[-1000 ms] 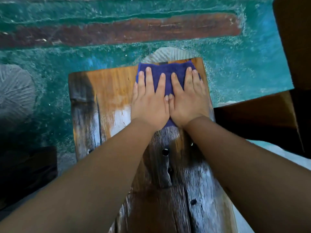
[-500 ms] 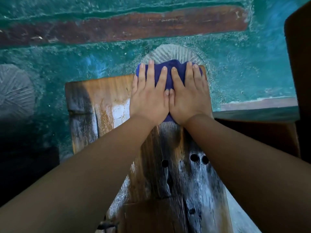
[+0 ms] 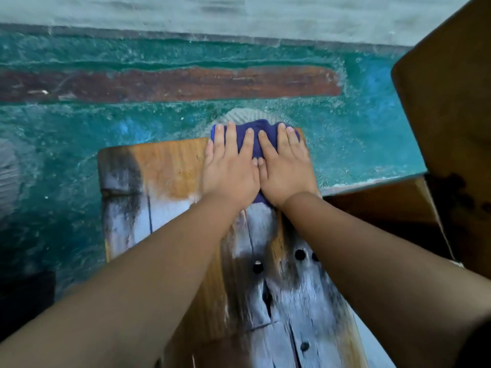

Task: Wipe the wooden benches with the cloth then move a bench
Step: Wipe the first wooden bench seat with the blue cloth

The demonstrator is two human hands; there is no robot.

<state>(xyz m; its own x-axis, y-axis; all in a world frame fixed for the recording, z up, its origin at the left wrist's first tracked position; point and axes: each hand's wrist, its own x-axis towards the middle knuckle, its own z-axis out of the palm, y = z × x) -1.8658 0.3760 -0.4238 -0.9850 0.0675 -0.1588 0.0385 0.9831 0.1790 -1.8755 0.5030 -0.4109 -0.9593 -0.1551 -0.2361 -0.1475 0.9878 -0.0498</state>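
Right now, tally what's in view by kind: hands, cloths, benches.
Hands: 2, left hand and right hand, flat on the cloth
Cloths: 1, blue cloth
Benches: 2, wiped bench, second bench at right
Total: 5

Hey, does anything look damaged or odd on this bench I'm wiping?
Yes. The bench has dark scorch-like stains, round holes and a lengthwise crack. The cloth bunches over the far edge under both flat hands, left and right.

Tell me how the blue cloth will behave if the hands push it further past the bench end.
The cloth is probably floppy: it bunches under both flat hands, left hand and right hand. Its front already overhangs the bench end, so it would likely droop or fall.
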